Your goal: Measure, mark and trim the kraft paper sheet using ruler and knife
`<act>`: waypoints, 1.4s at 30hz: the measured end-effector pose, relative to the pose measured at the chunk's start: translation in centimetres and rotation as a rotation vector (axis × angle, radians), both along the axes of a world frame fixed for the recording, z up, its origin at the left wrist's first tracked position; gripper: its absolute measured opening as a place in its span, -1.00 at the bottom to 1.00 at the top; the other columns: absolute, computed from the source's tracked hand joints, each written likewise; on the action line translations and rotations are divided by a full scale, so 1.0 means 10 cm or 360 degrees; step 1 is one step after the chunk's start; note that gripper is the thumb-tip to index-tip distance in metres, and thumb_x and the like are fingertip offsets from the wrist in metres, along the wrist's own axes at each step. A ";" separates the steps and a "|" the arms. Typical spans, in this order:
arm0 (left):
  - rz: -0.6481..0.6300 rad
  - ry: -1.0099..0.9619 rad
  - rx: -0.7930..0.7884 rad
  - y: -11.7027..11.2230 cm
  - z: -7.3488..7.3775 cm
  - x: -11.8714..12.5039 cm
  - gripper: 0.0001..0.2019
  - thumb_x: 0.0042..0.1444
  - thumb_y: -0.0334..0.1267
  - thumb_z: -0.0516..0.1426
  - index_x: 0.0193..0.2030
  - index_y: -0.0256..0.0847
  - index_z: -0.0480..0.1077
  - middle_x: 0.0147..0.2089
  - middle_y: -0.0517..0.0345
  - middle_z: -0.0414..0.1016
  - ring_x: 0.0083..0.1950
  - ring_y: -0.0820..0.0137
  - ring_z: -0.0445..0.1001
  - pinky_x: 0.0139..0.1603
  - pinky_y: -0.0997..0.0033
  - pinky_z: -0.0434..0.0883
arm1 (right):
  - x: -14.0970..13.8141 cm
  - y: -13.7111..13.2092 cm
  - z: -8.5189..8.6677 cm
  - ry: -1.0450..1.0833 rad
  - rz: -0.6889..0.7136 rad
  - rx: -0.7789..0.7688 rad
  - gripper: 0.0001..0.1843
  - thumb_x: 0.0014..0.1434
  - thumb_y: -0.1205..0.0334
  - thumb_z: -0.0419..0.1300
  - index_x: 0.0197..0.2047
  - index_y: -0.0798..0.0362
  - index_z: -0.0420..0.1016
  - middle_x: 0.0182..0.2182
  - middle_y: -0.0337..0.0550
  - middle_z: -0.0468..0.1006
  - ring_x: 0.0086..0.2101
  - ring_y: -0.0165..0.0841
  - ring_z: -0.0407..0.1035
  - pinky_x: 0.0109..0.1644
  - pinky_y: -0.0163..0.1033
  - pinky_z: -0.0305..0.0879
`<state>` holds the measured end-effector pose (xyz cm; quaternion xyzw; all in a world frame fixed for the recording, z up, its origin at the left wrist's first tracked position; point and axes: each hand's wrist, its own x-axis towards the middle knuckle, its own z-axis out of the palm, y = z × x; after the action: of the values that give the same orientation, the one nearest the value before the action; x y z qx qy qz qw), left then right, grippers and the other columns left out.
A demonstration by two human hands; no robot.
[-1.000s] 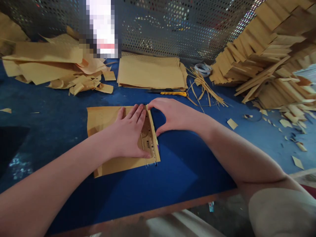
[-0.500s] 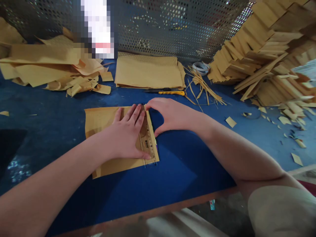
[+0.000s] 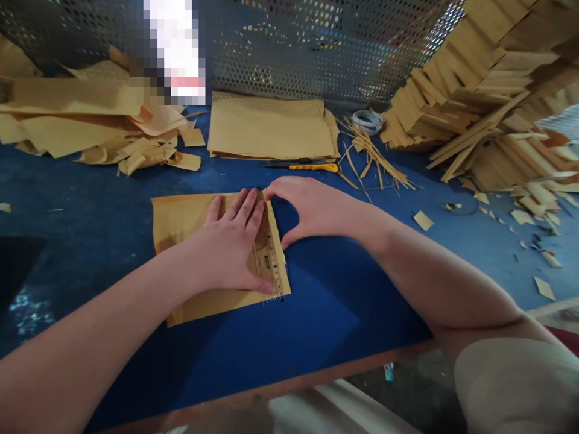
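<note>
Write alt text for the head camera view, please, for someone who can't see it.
A person's left-hand grip lies spread over a clear ruler on brown paper, while the right-hand grip curves at the paper's right edge. Behind them on the blue tabletop are stacked brown sheets, a yellow-handled tool and a whitish roll.

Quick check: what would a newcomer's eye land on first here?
Probably the left hand at the centre, spread over a clear ruler on a brown sheet, with the right hand at the sheet's right edge. Next, likely, the tall heap of brown paper pieces at the back right, then the yellow-handled tool before the paper stack.
</note>
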<state>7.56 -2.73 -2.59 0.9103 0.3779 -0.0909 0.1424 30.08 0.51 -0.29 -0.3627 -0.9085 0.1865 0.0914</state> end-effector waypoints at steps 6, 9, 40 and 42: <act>-0.0004 -0.0005 0.0007 0.00 -0.01 0.00 0.55 -0.24 0.67 0.08 0.55 -0.55 -0.45 0.60 -0.40 -0.58 0.61 -0.30 -0.48 0.50 -0.38 -0.41 | -0.01 0.00 0.01 -0.0014 -0.0018 -0.0022 -0.17 -0.16 -0.06 0.59 0.11 0.06 0.43 0.07 0.07 0.53 0.10 0.06 0.41 0.20 0.10 0.32; 0.0002 0.0010 -0.0001 0.00 -0.01 0.00 0.55 -0.25 0.67 0.07 0.55 -0.54 -0.47 0.60 -0.35 -0.62 0.61 -0.28 -0.51 0.50 -0.37 -0.43 | -0.01 0.00 0.01 -0.0027 -0.0003 -0.0002 -0.19 -0.13 -0.08 0.58 0.10 0.05 0.42 0.06 0.05 0.53 0.08 0.04 0.42 0.19 0.07 0.33; 0.0020 0.0010 -0.0023 0.00 -0.01 0.00 0.57 -0.27 0.70 0.05 0.54 -0.55 -0.48 0.59 -0.33 -0.64 0.61 -0.24 -0.52 0.51 -0.34 -0.43 | 0.00 0.03 0.02 -0.0086 -0.0001 0.0034 -0.28 -0.14 -0.12 0.58 0.02 0.07 0.58 0.04 0.05 0.60 0.07 0.03 0.48 0.22 0.10 0.37; 0.0017 0.0008 -0.0025 0.01 -0.01 0.00 0.58 -0.28 0.70 0.06 0.54 -0.56 -0.47 0.59 -0.33 -0.64 0.61 -0.26 -0.51 0.51 -0.36 -0.42 | 0.01 0.02 0.02 -0.0076 -0.0010 0.0030 -0.28 -0.15 -0.12 0.58 0.02 0.06 0.58 0.03 0.04 0.60 0.07 0.04 0.48 0.22 0.11 0.36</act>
<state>7.61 -2.67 -2.71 0.9069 0.3825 -0.0954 0.1491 30.13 0.75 -0.07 -0.3690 -0.9110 0.1689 0.0736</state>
